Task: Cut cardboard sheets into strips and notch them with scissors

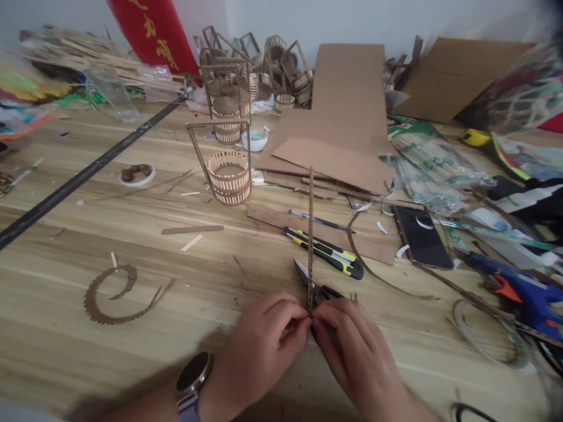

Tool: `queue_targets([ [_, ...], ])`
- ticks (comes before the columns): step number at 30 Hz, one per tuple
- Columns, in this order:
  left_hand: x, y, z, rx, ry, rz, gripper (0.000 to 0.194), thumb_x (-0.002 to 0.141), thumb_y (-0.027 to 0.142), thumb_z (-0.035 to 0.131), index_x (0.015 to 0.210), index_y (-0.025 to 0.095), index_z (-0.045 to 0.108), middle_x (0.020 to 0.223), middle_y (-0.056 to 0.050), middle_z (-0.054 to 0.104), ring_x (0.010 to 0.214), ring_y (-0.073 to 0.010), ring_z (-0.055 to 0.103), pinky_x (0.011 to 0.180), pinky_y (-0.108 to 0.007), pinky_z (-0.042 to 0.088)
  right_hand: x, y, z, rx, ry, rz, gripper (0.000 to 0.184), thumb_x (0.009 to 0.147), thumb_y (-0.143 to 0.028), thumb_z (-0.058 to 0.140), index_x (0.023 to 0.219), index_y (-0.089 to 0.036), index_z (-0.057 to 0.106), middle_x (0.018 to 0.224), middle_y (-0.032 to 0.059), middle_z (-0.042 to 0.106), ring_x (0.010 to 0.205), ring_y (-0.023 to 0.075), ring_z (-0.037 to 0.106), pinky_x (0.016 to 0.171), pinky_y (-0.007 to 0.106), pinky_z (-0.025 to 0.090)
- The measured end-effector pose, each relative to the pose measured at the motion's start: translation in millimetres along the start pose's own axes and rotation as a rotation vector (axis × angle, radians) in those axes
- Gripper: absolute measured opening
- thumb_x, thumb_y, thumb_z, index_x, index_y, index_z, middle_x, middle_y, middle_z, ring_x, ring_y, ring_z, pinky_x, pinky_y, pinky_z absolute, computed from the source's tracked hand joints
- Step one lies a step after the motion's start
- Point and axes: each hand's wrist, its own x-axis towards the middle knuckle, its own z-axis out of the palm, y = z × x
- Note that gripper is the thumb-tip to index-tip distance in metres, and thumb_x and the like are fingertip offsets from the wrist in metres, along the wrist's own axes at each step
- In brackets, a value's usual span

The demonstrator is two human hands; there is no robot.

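Observation:
My left hand (272, 337) and my right hand (354, 346) meet at the front middle of the table. Both pinch the near end of a narrow corrugated cardboard strip (311, 234), which points away from me. Just behind my fingers, partly hidden by my right hand, lies a pair of scissors (301, 271) with dark handles. A yellow and black utility knife (328, 252) and a pen (319, 219) lie beyond the scissors. Off to the left is a curled cardboard strip (94, 299) with a notched edge and a small stick on it.
A small stick-walled bucket with a tall handle (229, 176) stands at centre, more buckets behind it. Cardboard sheets (347, 123) lie at the back. On the right are a phone (422, 237) and a blue glue gun (519, 293). A dark bar (92, 173) crosses the left side.

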Motion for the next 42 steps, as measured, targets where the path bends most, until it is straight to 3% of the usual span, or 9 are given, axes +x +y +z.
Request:
queue_targets([
  [5,0,-1,-0.7,0.053,0.031,0.177,0.016,0.090,0.007,0.053,0.087,0.021,0.062,0.094,-0.005,0.071,0.087,-0.0174,0.068,0.079,-0.027,0.055,1,-4,-4,0.086,0.001,0.009,0.013,0.096,-0.010,0.054,0.101,-0.020,0.060,0.093,0.0075,0.070,0.085,0.0172,0.070,0.076,0.028,0.059],
  [11,2,-1,-1.4,0.000,0.018,0.168,0.018,0.086,0.005,0.053,0.084,0.021,0.059,0.091,-0.003,0.070,0.085,-0.0157,0.068,0.079,-0.025,0.056,4,-2,-8,0.237,-0.024,0.063,0.017,0.091,-0.008,0.056,0.095,-0.024,0.057,0.091,0.0043,0.070,0.086,0.0167,0.071,0.075,0.025,0.060],
  [20,6,2,-10.1,0.007,-0.007,0.233,0.016,0.084,0.005,0.053,0.086,0.020,0.061,0.090,-0.005,0.072,0.084,-0.0150,0.069,0.079,-0.022,0.055,-1,8,-16,0.280,-0.131,0.076,0.015,0.091,-0.012,0.055,0.093,-0.026,0.054,0.095,0.0023,0.070,0.092,0.0151,0.070,0.081,0.024,0.058],
  [30,9,-1,-20.6,-0.060,-0.098,0.223,0.016,0.080,0.006,0.052,0.083,0.021,0.059,0.095,-0.004,0.073,0.086,-0.0146,0.068,0.080,-0.023,0.054,10,10,-26,0.341,-0.120,0.088,0.021,0.084,-0.007,0.050,0.088,-0.028,0.051,0.085,-0.0012,0.074,0.076,0.0123,0.073,0.067,0.020,0.057],
  [33,8,-3,-19.1,-0.045,-0.117,0.176,0.006,0.087,0.021,0.058,0.091,0.020,0.062,0.099,-0.006,0.070,0.091,-0.0188,0.067,0.082,-0.029,0.054,8,9,-25,0.294,-0.133,0.053,0.020,0.085,-0.008,0.053,0.090,-0.027,0.052,0.090,0.0005,0.075,0.082,0.0138,0.074,0.074,0.023,0.059],
  [35,8,-4,-17.8,0.027,-0.141,0.169,0.012,0.092,0.030,0.060,0.095,0.019,0.063,0.101,-0.008,0.069,0.094,-0.0215,0.066,0.082,-0.032,0.053,9,8,-24,0.264,-0.138,-0.006,0.021,0.085,-0.007,0.054,0.093,-0.026,0.054,0.092,0.0018,0.076,0.085,0.0144,0.074,0.079,0.026,0.059],
  [40,10,-3,-15.9,0.085,-0.136,0.218,0.019,0.098,0.015,0.048,0.090,0.018,0.064,0.096,-0.007,0.070,0.091,-0.0192,0.064,0.081,-0.029,0.051,19,2,-28,0.206,-0.156,-0.108,0.024,0.088,-0.007,0.056,0.105,-0.025,0.060,0.096,0.0040,0.078,0.088,0.0161,0.075,0.084,0.029,0.060],
  [42,11,-3,-15.6,0.041,-0.095,0.225,0.019,0.096,0.012,0.048,0.088,0.018,0.064,0.095,-0.007,0.071,0.089,-0.0181,0.065,0.079,-0.027,0.051,12,-6,-32,0.225,-0.182,-0.042,0.025,0.091,-0.017,0.060,0.113,-0.028,0.064,0.101,0.0040,0.078,0.096,0.0193,0.074,0.090,0.033,0.059],
])
